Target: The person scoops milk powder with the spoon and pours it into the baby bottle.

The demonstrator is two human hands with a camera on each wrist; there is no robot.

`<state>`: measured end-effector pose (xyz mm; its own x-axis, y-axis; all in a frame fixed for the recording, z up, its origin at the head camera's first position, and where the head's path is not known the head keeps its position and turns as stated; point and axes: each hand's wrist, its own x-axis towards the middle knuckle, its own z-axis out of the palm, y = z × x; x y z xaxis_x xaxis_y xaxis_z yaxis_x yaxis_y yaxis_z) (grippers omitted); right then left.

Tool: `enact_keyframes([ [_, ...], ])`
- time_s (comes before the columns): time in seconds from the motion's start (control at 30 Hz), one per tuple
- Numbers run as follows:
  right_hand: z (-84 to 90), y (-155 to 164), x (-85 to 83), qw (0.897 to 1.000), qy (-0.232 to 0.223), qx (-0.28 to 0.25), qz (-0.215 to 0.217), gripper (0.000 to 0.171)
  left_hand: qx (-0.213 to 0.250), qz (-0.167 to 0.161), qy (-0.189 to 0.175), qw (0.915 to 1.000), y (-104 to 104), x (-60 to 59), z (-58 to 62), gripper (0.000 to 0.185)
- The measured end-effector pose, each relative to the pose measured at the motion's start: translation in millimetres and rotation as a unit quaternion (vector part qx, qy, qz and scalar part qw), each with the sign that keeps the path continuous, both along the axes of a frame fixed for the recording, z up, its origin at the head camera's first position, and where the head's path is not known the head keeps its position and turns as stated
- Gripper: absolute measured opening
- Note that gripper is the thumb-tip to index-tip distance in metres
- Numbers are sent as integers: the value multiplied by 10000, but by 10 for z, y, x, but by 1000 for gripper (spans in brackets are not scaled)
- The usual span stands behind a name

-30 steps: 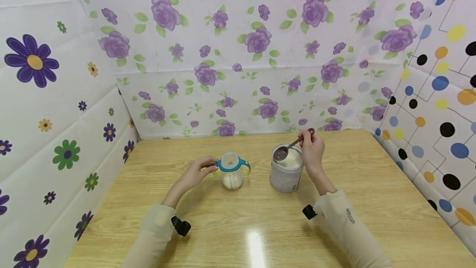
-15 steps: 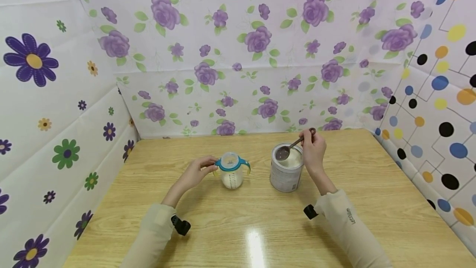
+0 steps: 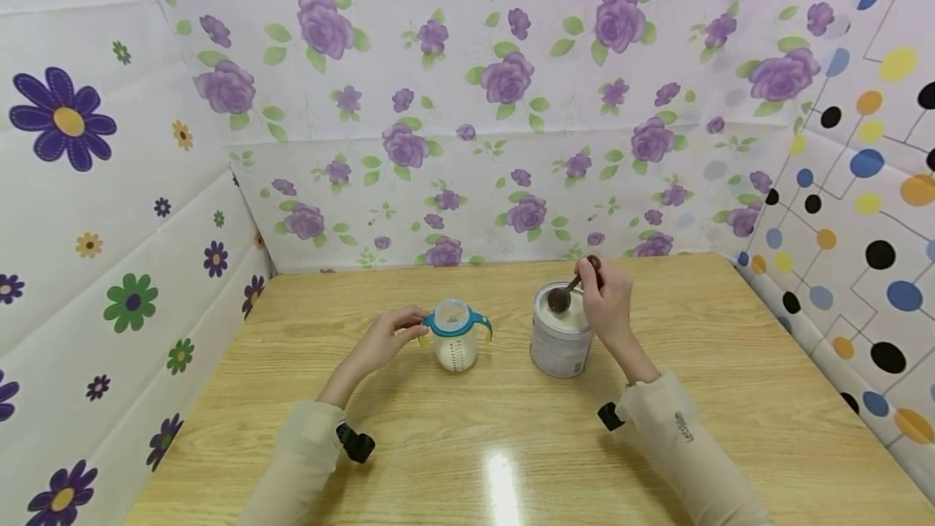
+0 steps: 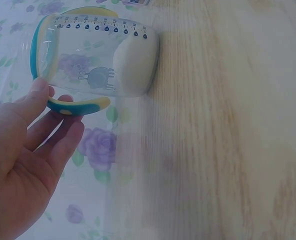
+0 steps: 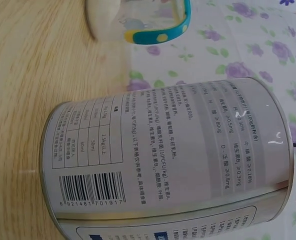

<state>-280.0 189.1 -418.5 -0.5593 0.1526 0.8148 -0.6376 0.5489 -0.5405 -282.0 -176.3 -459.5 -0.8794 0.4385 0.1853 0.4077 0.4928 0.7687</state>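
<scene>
Spoon (image 3: pixel 559 300) over powder can (image 3: pixel 559 347), bottle (image 3: pixel 456 352) near, flowered backdrop (image 3: pixel 467 169) behind.

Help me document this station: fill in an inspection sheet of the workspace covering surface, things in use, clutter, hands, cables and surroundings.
Surface: wood-grain table, glare in the foreground.
Things in use: bottle upright, partly filled; can upright, open; spoon with its bowl at the can's mouth, contact with the contents unclear.
Clutter: nothing seen.
Left hand: holds the bottle's handle.
Right hand: grips the spoon.
Cables: nothing seen.
Surroundings: patterned sheets behind and on both sides.
</scene>
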Motion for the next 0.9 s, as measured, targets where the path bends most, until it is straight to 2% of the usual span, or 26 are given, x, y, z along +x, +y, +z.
enact_keyframes([
  [0.23, -21, -30, 3, 9976, 268, 595, 245, 27, -22, -14, 20, 10000, -1, -9, 0, 20],
  [0.4, -40, -85, -4, 9966, 286, 609, 472, 26, -15, -20, 39, 10000, -2, -7, 6, 20],
  [0.53, -61, -130, 8, 9964, 126, 567, 616, 26, 50, -62, 33, 10000, -1, -2, 16, 20],
  [0.63, -60, -151, 30, 9962, -202, 482, 699, 27, 27, -19, -16, 10000, -1, -1, 16, 20],
  [0.73, -38, -147, 55, 9937, -806, 193, 749, 30, -33, 43, -84, 9999, -3, -2, 10, 19],
  [0.83, -8, -119, 71, 9842, -1599, -243, 720, 32, -34, 57, -97, 9999, -5, -9, 5, 19],
  [0.9, 12, -88, 70, 9737, -2088, -587, 702, 33, -33, 43, -75, 10000, -9, -14, 2, 19],
])
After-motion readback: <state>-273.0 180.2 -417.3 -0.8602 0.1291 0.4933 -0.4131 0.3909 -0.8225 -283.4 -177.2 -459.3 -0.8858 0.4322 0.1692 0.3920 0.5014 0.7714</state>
